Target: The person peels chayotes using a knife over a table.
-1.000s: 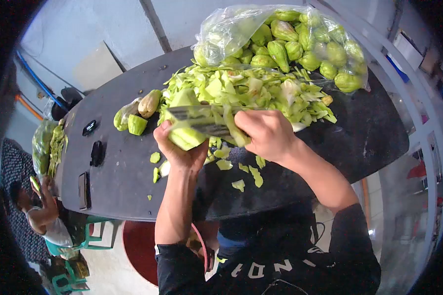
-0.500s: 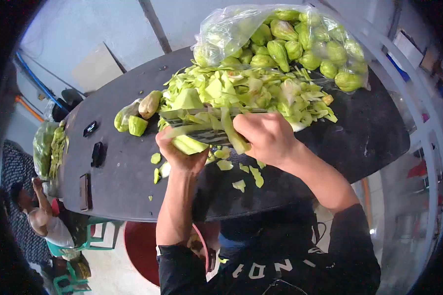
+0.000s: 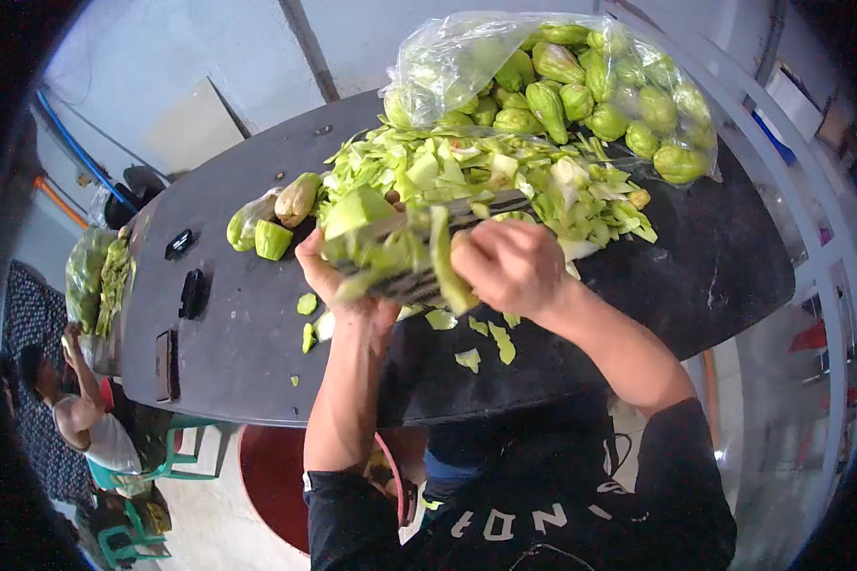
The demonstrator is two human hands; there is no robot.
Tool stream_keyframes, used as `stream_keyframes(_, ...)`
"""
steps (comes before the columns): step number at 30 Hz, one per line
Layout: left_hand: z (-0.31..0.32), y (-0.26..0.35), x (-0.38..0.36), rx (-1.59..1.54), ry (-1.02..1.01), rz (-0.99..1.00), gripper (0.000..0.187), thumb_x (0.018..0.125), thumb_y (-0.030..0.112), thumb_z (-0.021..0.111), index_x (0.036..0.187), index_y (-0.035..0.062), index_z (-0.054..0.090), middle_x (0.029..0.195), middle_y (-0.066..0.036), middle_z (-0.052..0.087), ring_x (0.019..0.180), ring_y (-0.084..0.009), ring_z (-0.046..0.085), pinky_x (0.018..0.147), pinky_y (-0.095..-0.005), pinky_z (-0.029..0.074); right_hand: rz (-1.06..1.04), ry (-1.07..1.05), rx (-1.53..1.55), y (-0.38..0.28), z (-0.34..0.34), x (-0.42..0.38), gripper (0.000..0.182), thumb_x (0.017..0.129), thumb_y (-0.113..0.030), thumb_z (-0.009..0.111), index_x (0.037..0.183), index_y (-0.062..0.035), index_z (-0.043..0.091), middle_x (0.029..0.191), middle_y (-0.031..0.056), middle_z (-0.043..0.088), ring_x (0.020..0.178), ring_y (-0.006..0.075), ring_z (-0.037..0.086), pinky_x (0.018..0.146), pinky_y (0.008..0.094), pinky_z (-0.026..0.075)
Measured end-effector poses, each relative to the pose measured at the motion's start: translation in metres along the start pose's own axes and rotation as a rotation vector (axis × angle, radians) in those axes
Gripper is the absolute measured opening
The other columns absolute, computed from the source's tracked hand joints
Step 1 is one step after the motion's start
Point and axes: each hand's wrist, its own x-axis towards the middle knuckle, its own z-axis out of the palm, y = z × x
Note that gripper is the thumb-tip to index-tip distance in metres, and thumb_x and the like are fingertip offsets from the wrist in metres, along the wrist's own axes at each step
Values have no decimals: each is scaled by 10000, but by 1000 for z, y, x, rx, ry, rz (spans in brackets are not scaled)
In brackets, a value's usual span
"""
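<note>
A pale green, partly peeled chayote (image 3: 357, 211) rests in my left hand (image 3: 348, 303), whose fingers curl round its far side. My right hand (image 3: 516, 271) is closed round the handle of a wide-bladed knife (image 3: 414, 284). The blade lies across the chayote, with strips of peel clinging to it, and motion blurs it. Just beyond both hands spreads a heap of peelings (image 3: 581, 195). Several scraps of peel (image 3: 501, 343) lie on the dark table (image 3: 248, 352) below the knife.
A clear plastic bag (image 3: 448, 57) full of chayotes (image 3: 548, 107) stands at the back. A few chayotes (image 3: 274, 241) sit left of the peelings. Dark small objects (image 3: 192, 293) lie near the left edge. A red tub (image 3: 276, 495) is below, and another person (image 3: 90, 423) sits at left.
The knife and my right hand have shifted slightly over the chayote, and the blade is more blurred. My left hand still holds the chayote. The whole view has tilted a little.
</note>
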Motion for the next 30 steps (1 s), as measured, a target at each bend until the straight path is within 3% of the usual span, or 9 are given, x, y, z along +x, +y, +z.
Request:
stream_keyframes(2,-11,-1,5,-115,-184,-76,717,829,561,490,1205,-45,562,1118,-193,638,999,-304,620,922,-421,494,-94,7,-47,-11,-3,4,105,749,-139,609,828,-98,553,661,0,478,592,159,571,512,289,501)
stream_keyframes(5,-2,-3,0,-44,-162,-36,692,859,552,480,1202,-43,564,1122,-181,639,1003,-284,620,900,-403,503,-145,41,-37,-18,-2,8,137,698,-44,649,801,-18,563,653,29,499,566,166,552,488,279,469)
stream_keyframes(9,-12,-6,3,28,-143,-16,700,856,562,482,1210,-38,559,1121,-168,639,1005,-270,621,896,-383,505,-144,32,-53,-21,0,9,142,698,-49,650,805,-20,562,652,27,500,564,163,549,493,277,470)
stream_keyframes(11,-20,-5,5,-97,-256,-86,648,872,501,525,1321,37,476,1231,-204,571,1098,-322,578,993,-443,461,-141,37,-56,-21,0,9,148,697,-55,652,811,-22,564,651,24,496,564,163,550,487,278,467)
stream_keyframes(14,-16,-7,2,-64,-198,-60,688,842,549,504,1230,-17,546,1155,-174,628,1029,-280,616,918,-391,497,-76,19,-43,-13,3,7,90,759,-147,601,815,-104,545,635,4,474,561,167,574,471,302,482)
stream_keyframes(15,3,-8,-10,60,64,5,677,818,533,531,1245,9,539,1181,-187,616,1061,-305,606,945,-420,483,8,-6,4,-4,10,3,93,759,-146,605,801,-102,535,617,15,496,536,194,588,457,329,486)
stream_keyframes(17,12,-7,-10,99,8,52,671,807,520,542,1264,29,528,1200,-194,605,1086,-324,595,965,-441,469,80,-22,50,8,9,3,109,757,-148,611,785,-93,522,613,28,514,524,209,598,452,346,490)
stream_keyframes(22,-10,-2,1,-72,-218,-53,690,824,546,509,1219,-18,548,1126,-183,629,1007,-315,619,905,-438,500,-92,-24,10,-14,-13,9,110,740,-157,618,784,-101,534,626,0,478,567,158,575,495,298,498)
stream_keyframes(30,-9,-1,-1,-37,-216,-78,691,861,523,490,1245,-51,518,1159,-204,607,1041,-326,600,959,-440,475,-157,36,-81,-25,-1,8,94,744,-147,610,789,-93,547,652,-6,471,583,135,561,500,260,480)
